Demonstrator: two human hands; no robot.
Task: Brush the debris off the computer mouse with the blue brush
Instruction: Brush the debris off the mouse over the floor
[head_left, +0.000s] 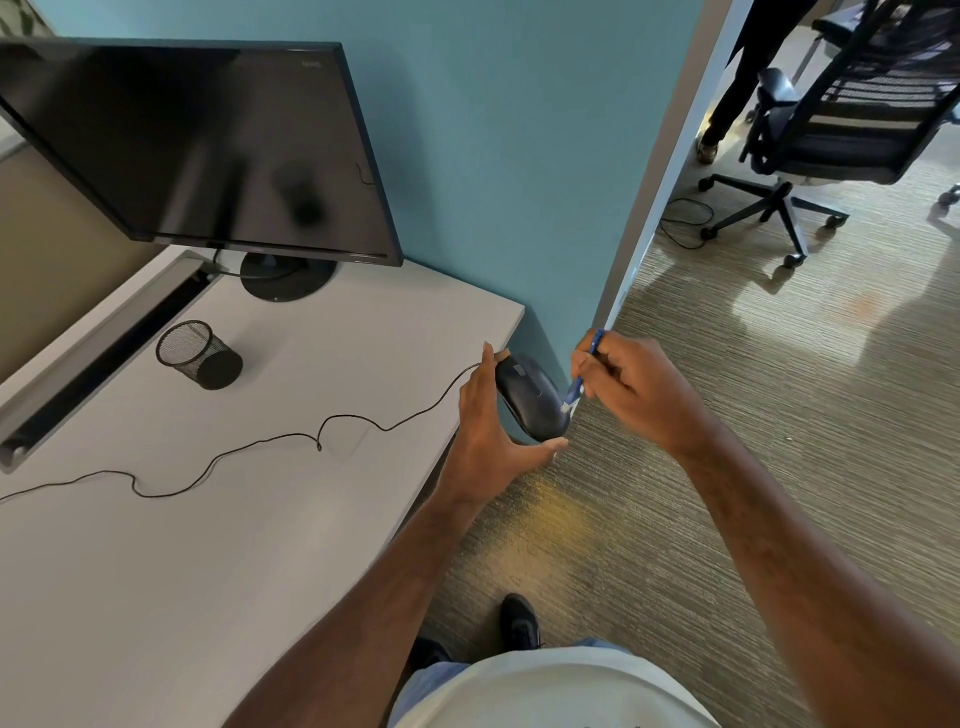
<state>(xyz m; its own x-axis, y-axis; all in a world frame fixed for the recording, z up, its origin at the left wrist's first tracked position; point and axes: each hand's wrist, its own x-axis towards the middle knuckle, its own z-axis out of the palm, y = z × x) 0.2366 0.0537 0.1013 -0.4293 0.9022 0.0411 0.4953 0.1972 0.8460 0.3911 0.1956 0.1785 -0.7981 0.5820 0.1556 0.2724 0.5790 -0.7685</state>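
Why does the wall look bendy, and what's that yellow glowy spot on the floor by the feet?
In the head view the wide-angle lens curves straight lines, so the blue partition and the desk edge bow. The yellowish patch on the carpet looks like light falling there. The monitor is dark, with smeary reflections. The computer mouse and the brush look slightly soft.

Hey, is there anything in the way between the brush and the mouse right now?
Nothing visible. The right hand grips the blue brush, whose white bristles already touch the rear of the computer mouse. The left hand holds the mouse from the other side, past the edge of the desk.
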